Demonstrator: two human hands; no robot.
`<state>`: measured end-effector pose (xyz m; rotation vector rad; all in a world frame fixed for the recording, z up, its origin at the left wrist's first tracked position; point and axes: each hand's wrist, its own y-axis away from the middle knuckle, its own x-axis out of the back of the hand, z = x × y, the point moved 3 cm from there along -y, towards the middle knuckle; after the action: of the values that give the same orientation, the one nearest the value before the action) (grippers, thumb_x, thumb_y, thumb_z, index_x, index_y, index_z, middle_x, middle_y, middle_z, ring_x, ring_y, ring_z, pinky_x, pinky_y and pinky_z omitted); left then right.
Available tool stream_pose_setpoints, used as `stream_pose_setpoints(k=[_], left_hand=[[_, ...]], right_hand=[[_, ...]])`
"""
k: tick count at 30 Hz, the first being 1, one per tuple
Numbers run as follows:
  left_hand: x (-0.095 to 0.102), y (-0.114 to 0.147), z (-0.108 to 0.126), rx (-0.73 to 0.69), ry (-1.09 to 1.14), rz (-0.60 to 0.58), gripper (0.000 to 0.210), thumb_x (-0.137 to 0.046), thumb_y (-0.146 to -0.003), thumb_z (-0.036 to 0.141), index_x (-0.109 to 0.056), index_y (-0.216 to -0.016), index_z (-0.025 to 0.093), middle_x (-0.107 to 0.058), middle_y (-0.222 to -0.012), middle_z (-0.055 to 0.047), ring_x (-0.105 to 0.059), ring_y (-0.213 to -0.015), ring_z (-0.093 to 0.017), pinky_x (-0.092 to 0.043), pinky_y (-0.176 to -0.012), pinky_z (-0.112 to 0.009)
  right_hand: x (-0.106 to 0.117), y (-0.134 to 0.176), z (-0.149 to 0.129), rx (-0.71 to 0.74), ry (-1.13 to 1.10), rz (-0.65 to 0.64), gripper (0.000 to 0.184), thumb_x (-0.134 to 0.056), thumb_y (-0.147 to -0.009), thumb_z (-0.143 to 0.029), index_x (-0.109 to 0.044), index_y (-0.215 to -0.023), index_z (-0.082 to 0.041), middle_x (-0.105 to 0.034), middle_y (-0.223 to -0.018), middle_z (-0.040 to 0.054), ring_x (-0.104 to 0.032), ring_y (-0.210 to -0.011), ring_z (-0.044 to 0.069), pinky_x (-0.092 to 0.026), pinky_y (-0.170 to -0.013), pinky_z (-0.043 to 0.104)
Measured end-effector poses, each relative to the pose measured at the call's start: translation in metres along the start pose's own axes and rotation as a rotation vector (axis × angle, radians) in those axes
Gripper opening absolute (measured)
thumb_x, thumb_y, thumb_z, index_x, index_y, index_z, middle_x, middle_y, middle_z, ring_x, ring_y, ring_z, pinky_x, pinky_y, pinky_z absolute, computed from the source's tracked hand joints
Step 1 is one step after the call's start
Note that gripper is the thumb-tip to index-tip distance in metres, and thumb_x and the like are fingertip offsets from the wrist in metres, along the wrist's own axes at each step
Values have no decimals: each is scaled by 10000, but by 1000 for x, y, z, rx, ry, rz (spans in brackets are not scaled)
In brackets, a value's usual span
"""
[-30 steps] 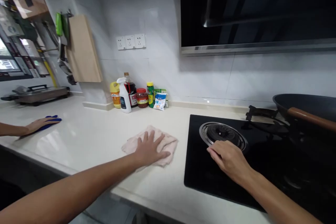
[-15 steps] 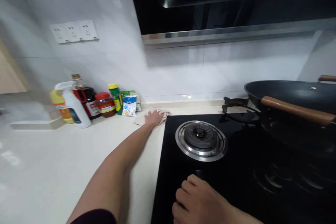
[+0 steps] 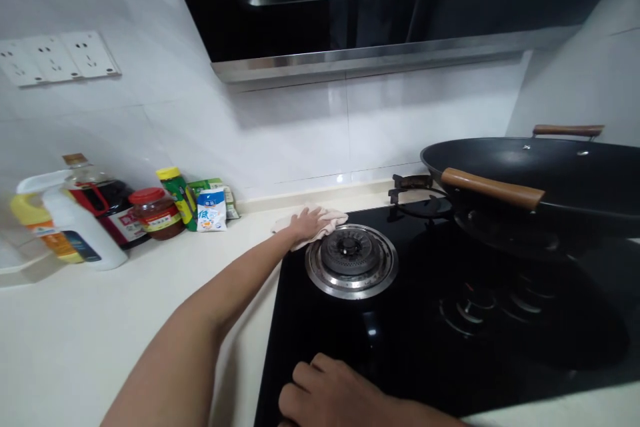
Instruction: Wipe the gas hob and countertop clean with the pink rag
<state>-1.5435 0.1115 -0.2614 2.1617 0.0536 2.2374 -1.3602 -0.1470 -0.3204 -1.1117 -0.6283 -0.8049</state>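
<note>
Head camera: left palm flat on the cloth, far corner of the stove

And there it is, the left hand (image 3: pixel 304 224) stretched right out at the end of a long reach, fingers spread, palm down on the pale cloth (image 3: pixel 330 219). The cloth lies directly beneath that hand, peeking out on both sides, with its larger loose fold to the right of the fingers. It straddles the edge where the white counter (image 3: pixel 150 327) meets the black stove (image 3: pixel 400 340), right up by the rear left corner. Just beside it sits the round burner (image 3: pixel 351 252); whether cloth and metal ring actually touch, I can't tell from here.

Down at the near side, the right hand (image 3: pixel 330 392) is over the glass, fingers curled into a loose fist, its palm side out of sight, well apart from the cloth. Off to the right, the big dark wok (image 3: pixel 520 163) shows its wooden handle (image 3: pixel 493 188) to the front. Over on the left, the blue-and-white packet (image 3: pixel 211 210) stands against the wall, nearest the cloth among the bottles and jars.
</note>
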Motion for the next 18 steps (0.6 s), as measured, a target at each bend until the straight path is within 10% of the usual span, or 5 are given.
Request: stream_pose_setpoints(k=[9,18], left_hand=[[0,-74,128,-121,41,-132,852,-473,-951,694,-259,-1677,300,-113,-1784,-96,-69,-1613,-490,-127,-1237,-753],[-11,-8,224,-390,-13,-256,871,-377,-968,707,-100,-1701,327,64,-1783,-22,91,-1631,-404,-5,-1259,-745]], right_hand=[[-2,4,14,-86,-144,-182,302,-614,-1019,-449,-637,-808,-235,-712,-842,-39,-577,-724,137,-429,-599,287],[-18,2,11,-37,-205,-240,176,-645,-990,-424,-719,-1052,-276,-730,-1292,35,-651,-1157,216,-528,-899,367]])
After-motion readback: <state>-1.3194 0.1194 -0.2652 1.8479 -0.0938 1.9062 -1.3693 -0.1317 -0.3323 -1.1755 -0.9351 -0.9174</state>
